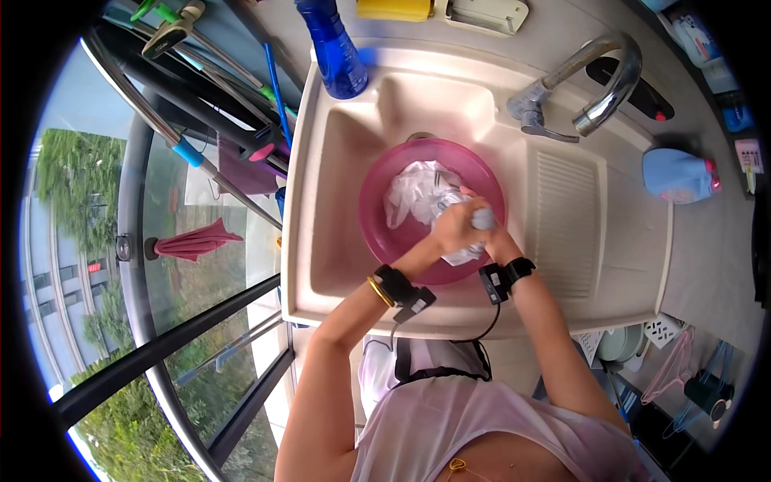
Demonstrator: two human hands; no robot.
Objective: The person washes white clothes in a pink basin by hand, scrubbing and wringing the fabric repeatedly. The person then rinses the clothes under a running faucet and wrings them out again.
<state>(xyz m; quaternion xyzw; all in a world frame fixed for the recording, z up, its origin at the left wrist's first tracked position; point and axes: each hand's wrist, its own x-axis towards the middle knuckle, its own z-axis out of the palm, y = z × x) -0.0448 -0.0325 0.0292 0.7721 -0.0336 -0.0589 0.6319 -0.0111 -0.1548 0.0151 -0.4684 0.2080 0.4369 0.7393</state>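
A pink plastic basin (376,235) sits in the cream laundry sink. White wet-looking fabric (415,187), with dark stripes on one part, lies bunched inside it. My left hand (459,228) is closed around a gathered part of this cloth, over the basin's right half. Beside it, touching or nearly touching, my right hand (499,240) also grips the cloth; its fingers are mostly hidden. A greyish bunch of fabric (482,219) pokes up between the hands, and a white end hangs below them. The hands are slightly blurred.
The sink (331,241) has a ribbed washboard (566,223) on its right. A chrome faucet (608,78) arches at the back right. A blue bottle (343,66) stands on the back-left rim, and a light-blue detergent bottle (677,175) on the right. Mop poles (199,156) lean at left.
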